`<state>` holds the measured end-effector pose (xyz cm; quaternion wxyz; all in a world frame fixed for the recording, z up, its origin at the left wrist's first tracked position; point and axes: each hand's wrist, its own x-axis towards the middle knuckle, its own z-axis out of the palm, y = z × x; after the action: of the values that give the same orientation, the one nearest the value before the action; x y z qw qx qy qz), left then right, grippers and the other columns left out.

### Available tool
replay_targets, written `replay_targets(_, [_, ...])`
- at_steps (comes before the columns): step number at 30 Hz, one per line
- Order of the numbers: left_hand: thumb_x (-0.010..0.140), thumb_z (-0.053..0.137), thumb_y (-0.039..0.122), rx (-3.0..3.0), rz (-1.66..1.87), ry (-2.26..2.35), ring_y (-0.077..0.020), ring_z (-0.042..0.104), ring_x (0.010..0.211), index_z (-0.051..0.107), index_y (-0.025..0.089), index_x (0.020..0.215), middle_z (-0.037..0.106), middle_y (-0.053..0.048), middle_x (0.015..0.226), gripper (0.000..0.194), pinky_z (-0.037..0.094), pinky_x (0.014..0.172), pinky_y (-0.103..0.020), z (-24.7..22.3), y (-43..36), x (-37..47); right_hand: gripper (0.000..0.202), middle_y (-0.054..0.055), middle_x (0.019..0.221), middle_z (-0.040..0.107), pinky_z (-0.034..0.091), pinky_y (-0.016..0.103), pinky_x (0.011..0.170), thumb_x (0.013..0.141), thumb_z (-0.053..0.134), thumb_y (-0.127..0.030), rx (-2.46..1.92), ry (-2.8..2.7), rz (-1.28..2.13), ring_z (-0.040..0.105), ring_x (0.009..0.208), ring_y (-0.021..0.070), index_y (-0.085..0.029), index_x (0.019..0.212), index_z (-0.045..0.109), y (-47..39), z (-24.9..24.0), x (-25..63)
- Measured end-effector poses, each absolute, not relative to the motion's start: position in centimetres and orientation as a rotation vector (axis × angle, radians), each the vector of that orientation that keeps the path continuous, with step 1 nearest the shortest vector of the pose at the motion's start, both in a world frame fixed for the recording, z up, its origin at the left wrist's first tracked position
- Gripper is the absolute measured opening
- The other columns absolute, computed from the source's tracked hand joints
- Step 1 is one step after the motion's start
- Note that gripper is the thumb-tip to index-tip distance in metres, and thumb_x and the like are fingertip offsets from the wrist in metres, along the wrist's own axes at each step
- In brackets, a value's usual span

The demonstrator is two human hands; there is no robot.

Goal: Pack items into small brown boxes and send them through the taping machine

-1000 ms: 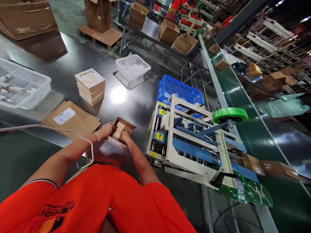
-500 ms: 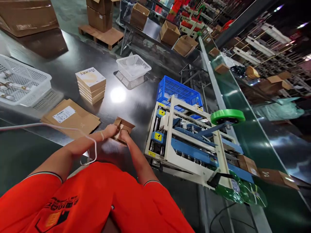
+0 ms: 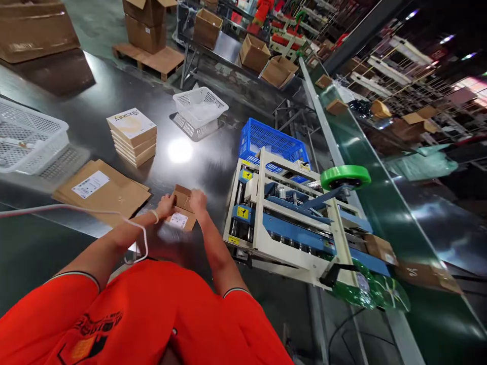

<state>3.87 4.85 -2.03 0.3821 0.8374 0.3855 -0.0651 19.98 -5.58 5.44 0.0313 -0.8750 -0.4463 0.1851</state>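
Note:
A small brown cardboard box (image 3: 184,198) lies on the metal table in front of me, with its top flaps raised and a white label (image 3: 178,220) on the side facing me. My left hand (image 3: 166,206) is closed on the box's left edge. On the opposite side, my right hand (image 3: 198,202) grips the right flap, its fingertips partly blurred. What lies inside the box I cannot make out. Left of my hands are flat cardboard sheets (image 3: 117,195), the top one bearing a shipping label (image 3: 90,184).
Beyond the sheets stands a stack of white-topped boxes (image 3: 133,137). White baskets sit at the left (image 3: 30,139) and back (image 3: 200,106). A taping machine (image 3: 289,218) with a green tape roll (image 3: 344,176) and a blue crate (image 3: 272,144) occupy the right. A white cable (image 3: 114,212) crosses my left forearm.
My right hand has moved out of the box opening to its right flap, so my hands are farther apart. The box's label now shows clearly. The whole view has shifted slightly.

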Motion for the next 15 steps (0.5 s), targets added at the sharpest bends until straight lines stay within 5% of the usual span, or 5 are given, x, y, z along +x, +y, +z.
replay_targets(2, [0.085, 0.094, 0.028, 2.084, -0.129, 1.109, -0.0424, 0.064, 0.140, 0.067, 0.014, 0.125, 0.067, -0.026, 0.145, 0.050, 0.054, 0.112, -0.046, -2.7, 4.0, 4.2, 0.043, 0.025, 0.149, 0.078, 0.057, 0.044, 0.118, 0.118, 0.067, -0.032, -2.751, -1.329, 0.490, 0.071, 0.141, 0.0342, -0.011, 0.156, 0.073, -6.4, 5.4, 20.6])
replay_targets(5, [0.076, 0.098, 0.023, 1.897, -0.024, 1.247, -0.0355, 0.066, 0.130, 0.061, 0.020, 0.116, 0.068, -0.016, 0.131, 0.055, 0.055, 0.109, -0.041, -3.8, 3.6, 4.1, 0.065, 0.030, 0.162, 0.072, 0.052, 0.048, 0.129, 0.113, 0.079, -0.048, -2.749, -1.386, 0.623, 0.063, 0.156, 0.0377, -0.008, 0.164, 0.067, -9.3, 3.5, 19.5])
replay_targets(8, [0.070, 0.100, 0.019, 1.741, 0.074, 1.241, -0.0313, 0.067, 0.122, 0.057, 0.023, 0.108, 0.068, -0.010, 0.122, 0.057, 0.057, 0.104, -0.038, -4.5, 4.0, 3.7, 0.108, 0.034, 0.191, 0.040, 0.040, 0.055, 0.142, 0.103, 0.090, -0.059, -2.714, -1.460, 0.754, 0.036, 0.182, 0.0419, -0.007, 0.186, 0.044, -12.6, 0.4, 16.7])
replay_targets(11, [0.076, 0.100, 0.025, 1.687, 0.077, 1.198, -0.0273, 0.067, 0.112, 0.057, 0.022, 0.101, 0.070, -0.008, 0.114, 0.050, 0.057, 0.097, -0.036, -4.6, 4.9, 3.4, 0.129, 0.032, 0.201, 0.012, 0.028, 0.064, 0.148, 0.101, 0.090, -0.066, -2.730, -1.423, 0.812, 0.012, 0.190, 0.0439, -0.009, 0.195, 0.022, -14.2, -1.9, 14.8])
replay_targets(15, [0.092, 0.090, 0.035, 1.601, 0.043, 1.267, -0.0252, 0.069, 0.095, 0.057, 0.024, 0.098, 0.069, -0.003, 0.093, 0.035, 0.057, 0.087, -0.035, -4.7, 5.8, 3.2, 0.132, 0.030, 0.201, -0.001, 0.019, 0.068, 0.149, 0.102, 0.085, -0.071, -2.705, -1.400, 0.874, 0.003, 0.191, 0.0437, -0.009, 0.196, 0.016, -14.3, -3.1, 14.7])
